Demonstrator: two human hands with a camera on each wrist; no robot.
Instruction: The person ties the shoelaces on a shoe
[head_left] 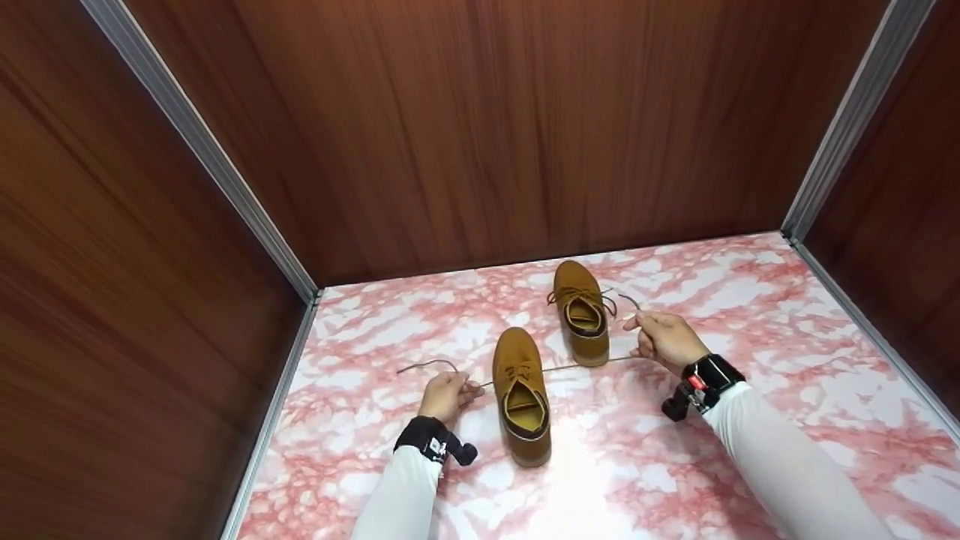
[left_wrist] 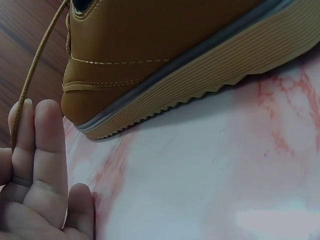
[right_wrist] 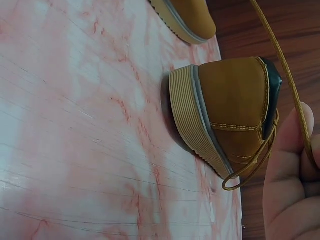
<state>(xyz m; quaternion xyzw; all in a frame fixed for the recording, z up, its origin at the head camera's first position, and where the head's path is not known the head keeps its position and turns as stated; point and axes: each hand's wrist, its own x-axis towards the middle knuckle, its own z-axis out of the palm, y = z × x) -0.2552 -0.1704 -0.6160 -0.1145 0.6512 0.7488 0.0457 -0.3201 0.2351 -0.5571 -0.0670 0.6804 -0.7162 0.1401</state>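
Note:
A tan lace-up shoe stands toe away on the table, its lace drawn out to both sides. My left hand pinches one end of the shoelace just left of this shoe, with a loose tail curling beyond the fingers. Out to the right, my right hand pinches the other stretch of lace, which runs nearly straight from the shoe. The second tan shoe stands farther back, between the near shoe and my right hand, its lace tied in a bow.
The table has a red-and-white marbled top. Brown wood-grain panels rise at the back and both sides, joined by grey metal strips. Black camera bands sit on both wrists.

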